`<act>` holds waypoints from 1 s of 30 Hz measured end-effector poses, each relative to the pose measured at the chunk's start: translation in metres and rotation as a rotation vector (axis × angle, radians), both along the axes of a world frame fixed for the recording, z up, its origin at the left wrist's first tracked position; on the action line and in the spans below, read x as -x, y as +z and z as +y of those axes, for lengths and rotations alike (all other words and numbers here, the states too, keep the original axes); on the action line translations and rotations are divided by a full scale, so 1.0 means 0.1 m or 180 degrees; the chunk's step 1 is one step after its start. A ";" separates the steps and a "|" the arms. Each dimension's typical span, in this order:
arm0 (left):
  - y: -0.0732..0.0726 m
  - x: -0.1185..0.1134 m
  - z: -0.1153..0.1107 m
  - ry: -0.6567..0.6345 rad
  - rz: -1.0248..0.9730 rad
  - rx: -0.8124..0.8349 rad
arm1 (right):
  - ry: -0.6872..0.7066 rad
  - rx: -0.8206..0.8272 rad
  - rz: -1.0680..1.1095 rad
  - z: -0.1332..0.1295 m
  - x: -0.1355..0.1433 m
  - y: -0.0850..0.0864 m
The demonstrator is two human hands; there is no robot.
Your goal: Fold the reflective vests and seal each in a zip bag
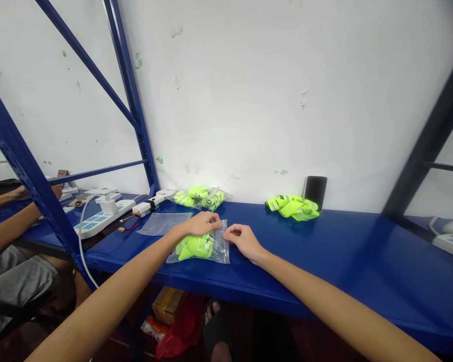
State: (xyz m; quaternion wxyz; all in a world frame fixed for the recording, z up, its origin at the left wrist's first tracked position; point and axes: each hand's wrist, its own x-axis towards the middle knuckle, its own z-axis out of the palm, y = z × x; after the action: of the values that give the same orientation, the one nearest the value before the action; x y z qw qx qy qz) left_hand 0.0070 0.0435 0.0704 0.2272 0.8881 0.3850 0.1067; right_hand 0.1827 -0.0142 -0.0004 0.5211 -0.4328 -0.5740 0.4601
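Note:
A clear plastic bag (221, 247) with a folded neon-yellow garment (196, 246) inside lies near the front edge of the blue table. Its open-end strip is on the right side. My left hand (202, 223) rests over the bag's top, its thumb and fingers pinching the upper right part. At the right edge of the same bag, my right hand (243, 240) pinches the plastic between thumb and index finger. Left of the bag, partly behind my left forearm, lies a flat clear bag (162, 222) with nothing visible inside.
Bagged neon garments (200, 197) lie by the wall; a loose one (293, 207) is farther right beside a leaning black phone (315, 191). A power strip (101, 218), cables and a blue post (30, 176) stand left. Another person's arms (15, 229) are beyond the post.

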 end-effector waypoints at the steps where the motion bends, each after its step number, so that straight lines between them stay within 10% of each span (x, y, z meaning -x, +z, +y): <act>1: 0.02 0.03 -0.03 0.0021 -0.0064 -0.0017 | 0.0025 -0.0054 -0.0016 0.00 0.01 -0.01; 30: -0.07 0.15 -0.48 0.0663 -0.0390 -0.0983 | 0.0727 0.0467 0.0581 -0.06 0.12 -0.02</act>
State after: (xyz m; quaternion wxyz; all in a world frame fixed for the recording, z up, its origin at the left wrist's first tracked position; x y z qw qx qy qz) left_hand -0.0084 -0.0049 0.0633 0.0990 0.8596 0.4393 0.2413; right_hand 0.1709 -0.0205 -0.0027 0.4823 -0.3579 -0.5346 0.5945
